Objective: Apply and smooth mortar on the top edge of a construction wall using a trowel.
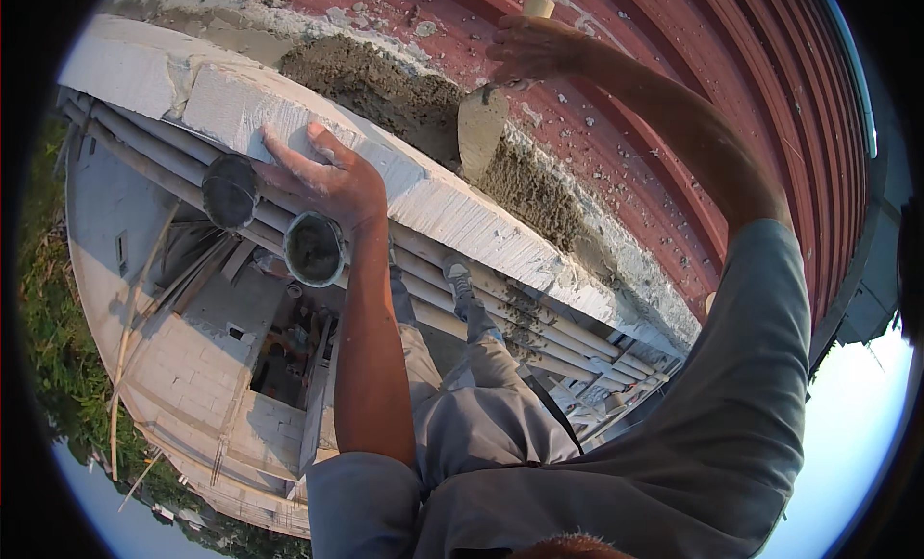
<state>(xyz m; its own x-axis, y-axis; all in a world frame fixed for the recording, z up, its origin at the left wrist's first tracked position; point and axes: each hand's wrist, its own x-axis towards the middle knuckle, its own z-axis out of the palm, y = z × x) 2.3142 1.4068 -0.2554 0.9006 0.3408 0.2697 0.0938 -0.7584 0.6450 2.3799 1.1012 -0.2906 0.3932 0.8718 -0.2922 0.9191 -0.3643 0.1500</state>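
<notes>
In my right hand (pixel 539 49) is a trowel (pixel 480 130), my fingers closed round it below the end of its pale wooden handle. Its mortar-smeared blade is against the wet grey mortar (pixel 375 89), which lies in a strip behind a row of white blocks (pixel 409 185). My left hand (pixel 332 179) rests against the near side of the blocks, fingers spread and holding nothing. Beneath and beside that hand are two round buckets, a dark one (pixel 230 193) and one with a pale rim (pixel 315 249), with grey stuff inside.
Beyond the mortar slopes a red corrugated metal roof (pixel 654 145) strewn with crumbs. Long scaffold poles (pixel 433 313) run along the wall's near side, and my shoe (pixel 458 273) stands on them. Far below lie grey block walls (pixel 192 366), with greenery (pixel 48 309) at the left.
</notes>
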